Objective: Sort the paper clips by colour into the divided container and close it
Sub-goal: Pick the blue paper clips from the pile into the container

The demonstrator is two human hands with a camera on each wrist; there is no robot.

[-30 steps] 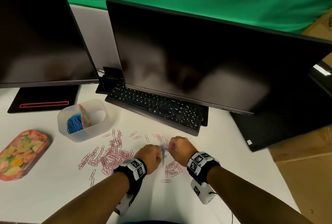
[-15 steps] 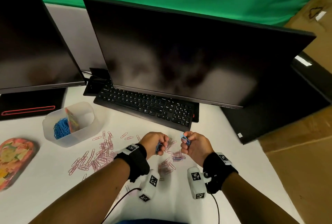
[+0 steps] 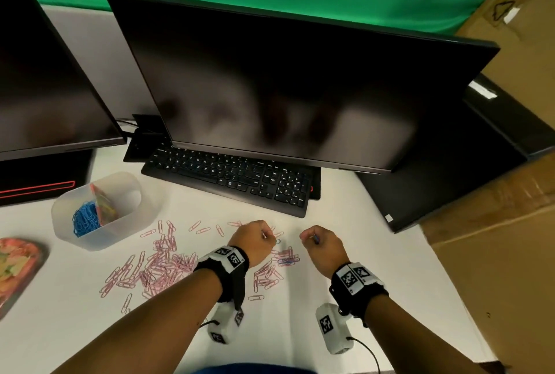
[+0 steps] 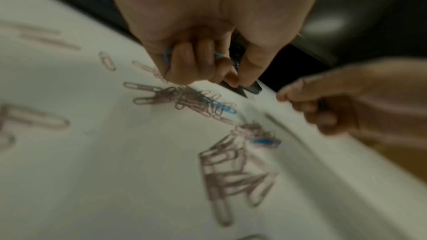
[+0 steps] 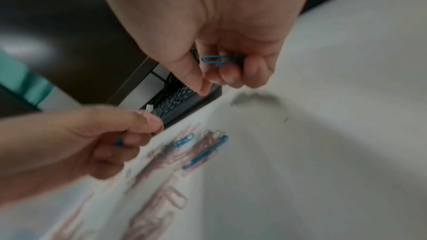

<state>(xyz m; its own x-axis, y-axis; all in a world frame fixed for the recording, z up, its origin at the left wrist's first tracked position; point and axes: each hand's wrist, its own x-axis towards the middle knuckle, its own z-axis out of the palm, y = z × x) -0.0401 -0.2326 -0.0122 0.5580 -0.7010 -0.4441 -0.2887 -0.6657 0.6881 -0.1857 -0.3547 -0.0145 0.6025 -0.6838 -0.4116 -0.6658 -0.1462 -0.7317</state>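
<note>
My left hand (image 3: 264, 235) is curled round a blue paper clip (image 4: 168, 56), low over the white table. My right hand (image 3: 313, 238), a short gap to its right, holds another blue clip (image 5: 221, 60) under its curled fingers. Between and below the hands lie a few blue clips (image 3: 286, 261) mixed into pink ones. A larger scatter of pink clips (image 3: 162, 265) spreads to the left. The translucent divided container (image 3: 120, 223) stands open at the left, with blue clips (image 3: 85, 217) in its left compartment. Its right compartment looks bare.
A colourful patterned lid (image 3: 18, 265) lies at the far left edge. A black keyboard (image 3: 228, 178) sits under the large monitor (image 3: 285, 88) just behind the hands. A second monitor (image 3: 45, 73) stands left, cardboard boxes (image 3: 495, 253) right.
The hands, together over one spot a second ago, have drawn apart, each keeping a blue clip. The head view has shifted a little.
</note>
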